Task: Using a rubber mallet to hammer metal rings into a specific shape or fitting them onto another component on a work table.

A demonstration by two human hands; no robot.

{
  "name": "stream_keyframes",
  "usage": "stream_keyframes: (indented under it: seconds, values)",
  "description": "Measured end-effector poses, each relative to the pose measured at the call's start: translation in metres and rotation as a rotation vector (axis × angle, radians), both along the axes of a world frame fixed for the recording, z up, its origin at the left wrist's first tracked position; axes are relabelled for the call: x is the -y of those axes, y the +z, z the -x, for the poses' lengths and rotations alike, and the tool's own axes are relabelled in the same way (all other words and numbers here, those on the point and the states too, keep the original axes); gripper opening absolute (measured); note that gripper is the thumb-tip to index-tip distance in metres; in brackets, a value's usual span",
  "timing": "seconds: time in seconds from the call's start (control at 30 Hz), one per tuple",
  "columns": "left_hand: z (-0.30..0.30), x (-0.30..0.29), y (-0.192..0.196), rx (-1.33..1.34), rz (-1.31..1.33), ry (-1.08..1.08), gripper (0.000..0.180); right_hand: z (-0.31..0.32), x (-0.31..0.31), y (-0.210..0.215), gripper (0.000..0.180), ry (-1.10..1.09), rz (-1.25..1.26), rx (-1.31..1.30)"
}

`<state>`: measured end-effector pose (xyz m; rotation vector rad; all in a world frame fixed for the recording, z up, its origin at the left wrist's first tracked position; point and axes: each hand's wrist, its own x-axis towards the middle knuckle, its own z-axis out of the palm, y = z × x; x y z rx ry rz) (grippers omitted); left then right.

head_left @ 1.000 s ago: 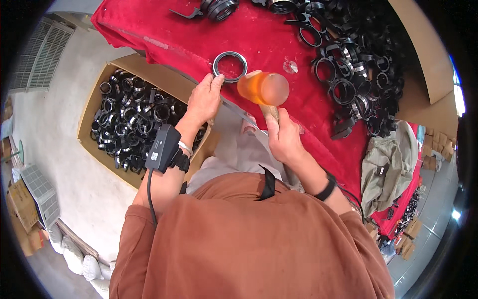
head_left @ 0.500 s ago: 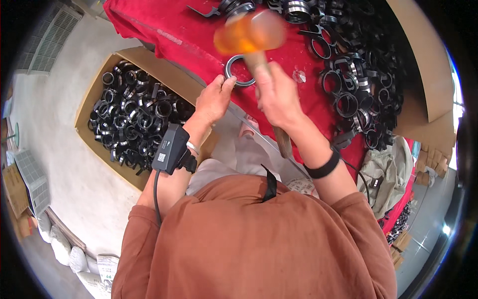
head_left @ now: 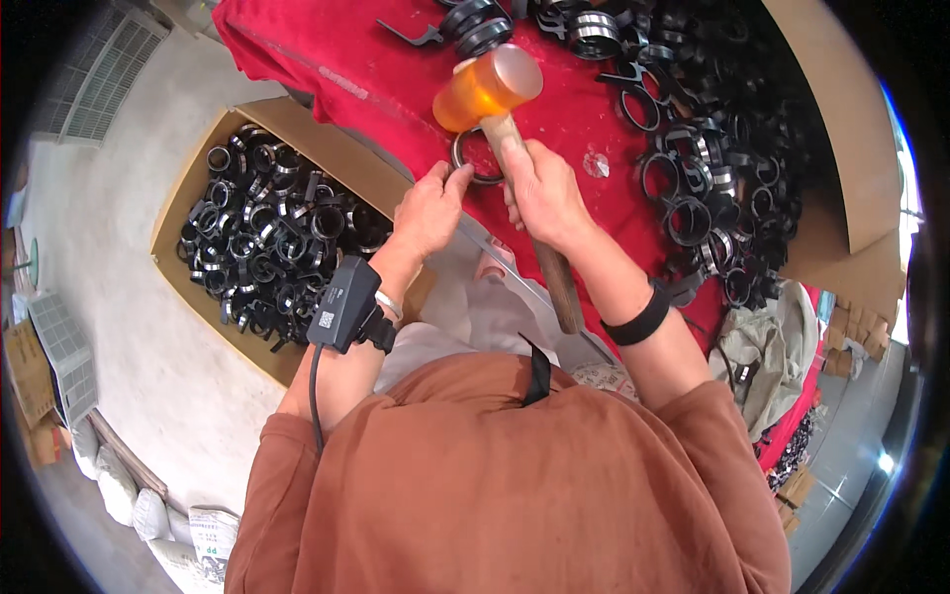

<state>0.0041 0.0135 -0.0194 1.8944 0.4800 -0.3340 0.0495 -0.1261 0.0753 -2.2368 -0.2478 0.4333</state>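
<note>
My right hand (head_left: 542, 188) is wrapped round the wooden handle of a mallet (head_left: 487, 87) with a see-through orange head. The head is over a dark ring (head_left: 458, 150) on the red cloth (head_left: 396, 89), and hides much of it. With thumb and fingers, my left hand (head_left: 432, 206) pinches the ring's near left edge. Whether the mallet touches the ring, I cannot tell. A small clear scrap (head_left: 596, 164) lies on the cloth to the right of my right hand.
A cardboard box (head_left: 178, 233) full of black and silver rings stands at the left. Black clamp-like rings (head_left: 693, 188) are heaped on the cloth at the right, beside a cardboard flap (head_left: 826, 119). More stacked rings (head_left: 478, 25) sit at the far edge.
The mallet head, blurred before, now shows sharply, tilted and slightly lower left, covering more of the ring. My left hand keeps its pinch on the ring.
</note>
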Motion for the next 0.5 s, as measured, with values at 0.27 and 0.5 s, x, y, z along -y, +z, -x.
stream_keyframes:
  seconds: [0.27, 0.5]
  values:
    - [0.003, 0.002, -0.003, -0.025, 0.026, -0.017, 0.052, -0.005, 0.012, 0.007, 0.047, -0.074, 0.006, -0.072]
    - [0.005, 0.001, -0.002, 0.007, 0.042, -0.006, 0.053, -0.009, 0.024, -0.003, 0.045, -0.217, -0.257, -0.158]
